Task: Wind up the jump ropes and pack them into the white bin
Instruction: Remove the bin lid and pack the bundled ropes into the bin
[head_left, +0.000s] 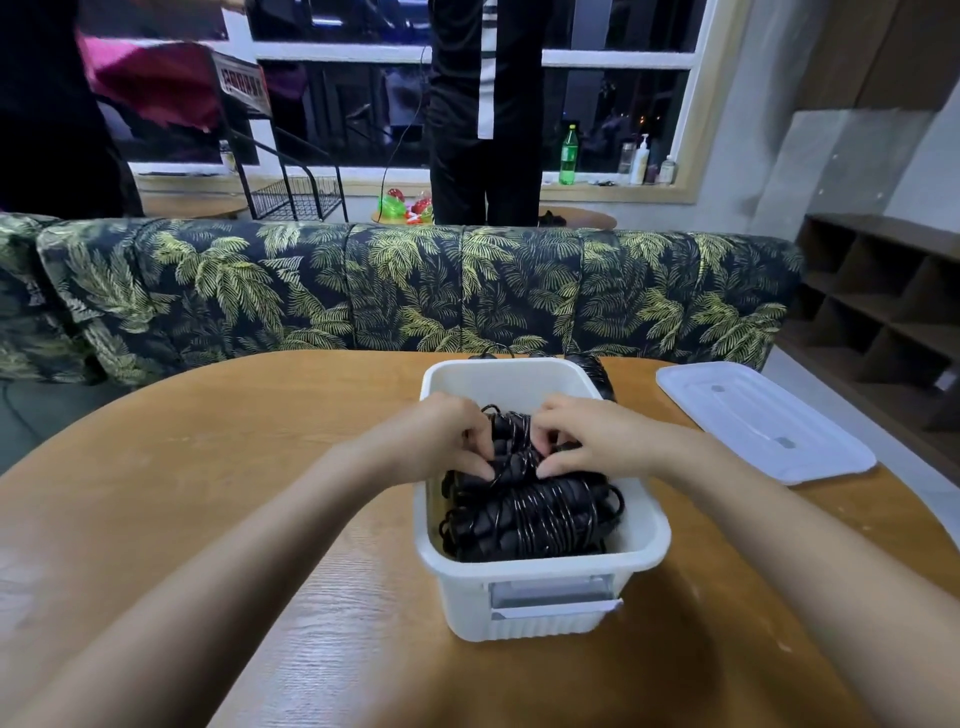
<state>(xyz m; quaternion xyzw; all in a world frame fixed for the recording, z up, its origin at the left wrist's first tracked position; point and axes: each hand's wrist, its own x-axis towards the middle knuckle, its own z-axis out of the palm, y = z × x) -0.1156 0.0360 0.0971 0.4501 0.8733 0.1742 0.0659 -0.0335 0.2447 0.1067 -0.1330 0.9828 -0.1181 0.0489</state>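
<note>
Bundle of wound black jump rope in the far half of a white rectangular plastic bin, midway across a brown wooden worktop. Left grip and right grip both curled onto that bundle, pinching it from either side. Nearer in the bin, more wound black ropes, packed close to rim height. Likely risks: unwinding of loose coils on release, from too light a tuck; a bundle riding above the rim, blocking the flat white plastic lid lying to the right. Another black rope bundle just beyond the bin's far right corner, easy to overlook.
</note>
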